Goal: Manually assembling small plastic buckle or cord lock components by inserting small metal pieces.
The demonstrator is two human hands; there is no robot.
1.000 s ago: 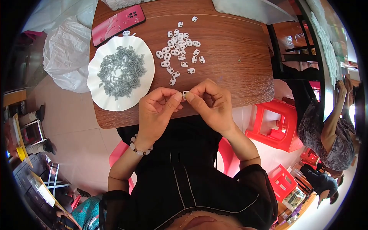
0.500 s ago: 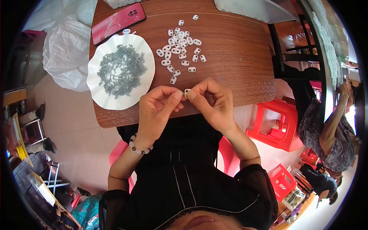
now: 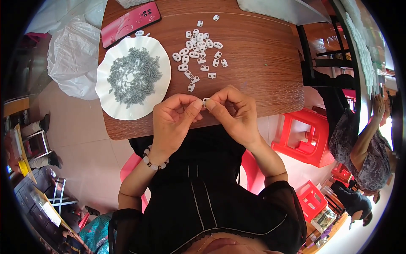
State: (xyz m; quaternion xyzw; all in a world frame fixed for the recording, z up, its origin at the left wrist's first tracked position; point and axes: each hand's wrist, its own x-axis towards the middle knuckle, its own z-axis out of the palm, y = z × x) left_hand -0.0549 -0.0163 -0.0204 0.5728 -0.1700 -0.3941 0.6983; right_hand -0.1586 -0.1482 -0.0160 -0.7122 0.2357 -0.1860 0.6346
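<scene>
Above the table's near edge, both my hands meet fingertip to fingertip. My right hand pinches a small white two-holed plastic piece between thumb and finger. Closed in a pinch against the left side of that piece is my left hand; whatever its fingertips hold is too small and covered to make out. Beyond the hands, several similar white two-holed pieces lie loosely scattered on the brown wooden table. To the left, a white wavy-rimmed plate bears a heap of tiny grey spring-like pieces.
A pink phone lies behind the plate, with another white piece beside it. A white plastic bag hangs left of the table. Red plastic stools stand at the right, where another person sits.
My hands keep the same pinch, and the white piece has shifted very slightly. A small brownish bit seen between the fingertips earlier no longer shows clearly.
</scene>
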